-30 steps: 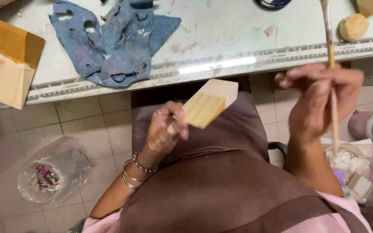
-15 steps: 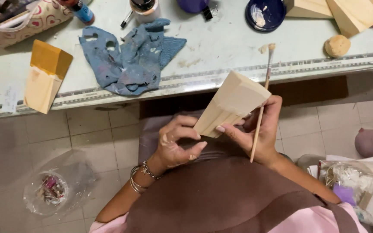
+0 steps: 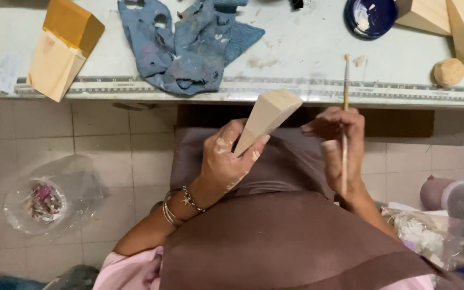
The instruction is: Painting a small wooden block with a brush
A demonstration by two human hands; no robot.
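My left hand (image 3: 224,161) grips a bare wooden wedge block (image 3: 267,117) by its narrow end, above my lap and a brown apron (image 3: 275,236). Paint smears mark the fingers, and bracelets ring the wrist. My right hand (image 3: 339,145) holds a thin paintbrush (image 3: 345,107) upright, bristles pointing toward the table edge, just right of the block without touching it.
On the pale table (image 3: 296,48) lie a stained blue rag (image 3: 189,43), a wooden block with an orange-painted top (image 3: 63,48), a dark blue dish (image 3: 370,17), more bare wooden blocks (image 3: 447,21) and a wooden ball (image 3: 449,72). A clear plastic bag (image 3: 49,198) sits on the tiled floor at left.
My left hand has turned the block so its narrow end sits in my grip. My right hand has let go of the block and moved right with the brush upright.
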